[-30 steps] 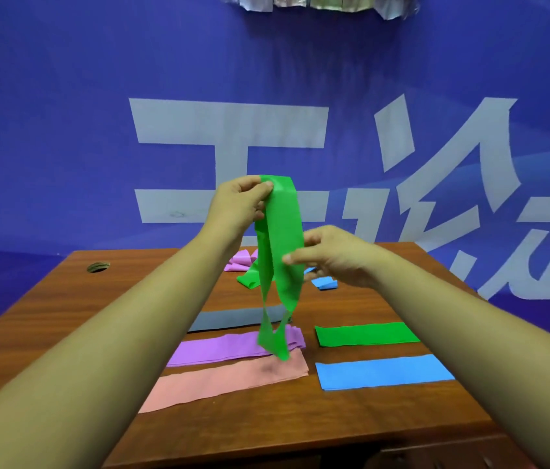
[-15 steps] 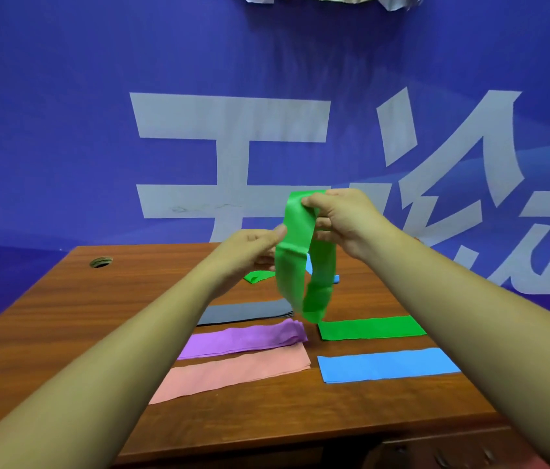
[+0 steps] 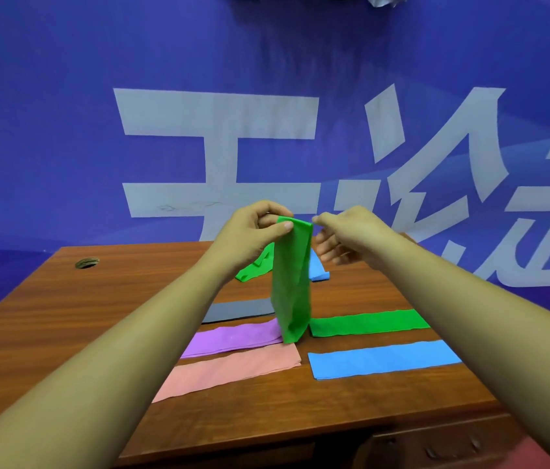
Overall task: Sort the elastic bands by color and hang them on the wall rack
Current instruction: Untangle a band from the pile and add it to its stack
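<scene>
Above the wooden surface [image 3: 97, 316], the green band [image 3: 292, 282], dangling loose a second earlier, hung folded double; the left hand [image 3: 256, 231] and right hand [image 3: 344, 235] each pinched a top corner. It was probably bound for the laid-out green strip [image 3: 368, 321].

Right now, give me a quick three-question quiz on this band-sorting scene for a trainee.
1. True or false: the pink band lies between the grey band and the purple band.
2. What colour is the hanging band that the left hand and right hand pinch at its top? A blue, B green, C grey.
3. Fill in: on the table, the flat band just nearer the camera than the flat green band is ____.
Key: 1 false, the purple one is in the middle. 2 B. 3 blue, the blue band.
</scene>
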